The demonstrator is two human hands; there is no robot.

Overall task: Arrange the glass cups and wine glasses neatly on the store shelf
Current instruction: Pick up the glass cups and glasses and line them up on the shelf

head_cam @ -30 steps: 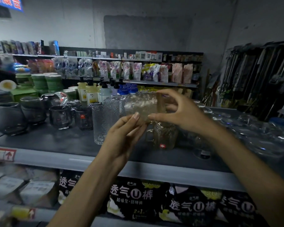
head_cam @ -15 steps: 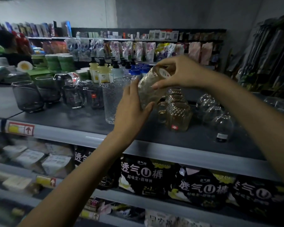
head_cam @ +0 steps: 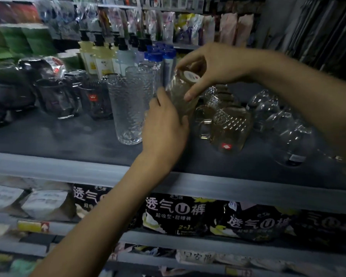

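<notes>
A textured clear glass cup (head_cam: 178, 90) is held upside down and tilted above the dark shelf (head_cam: 68, 136), its base with a white sticker facing up. My right hand (head_cam: 210, 66) grips the base from above. My left hand (head_cam: 164, 124) wraps around the lower part near the rim. To the left stand two tall textured tumblers (head_cam: 128, 108). Right of the held cup sit amber studded mugs (head_cam: 228, 124) with handles, and beyond them clear wine glasses (head_cam: 284, 128).
Dark smoked glass cups (head_cam: 58, 96) stand at the left of the shelf. Pump bottles (head_cam: 100, 56) and blue-capped bottles (head_cam: 160, 56) line the back. Black packaged goods (head_cam: 178, 214) fill the lower shelf. The shelf's grey front edge (head_cam: 228, 188) runs across.
The cup has gone from horizontal to upside down and has come lower, toward the shelf between the tumblers and the amber mugs. The view has tilted downward.
</notes>
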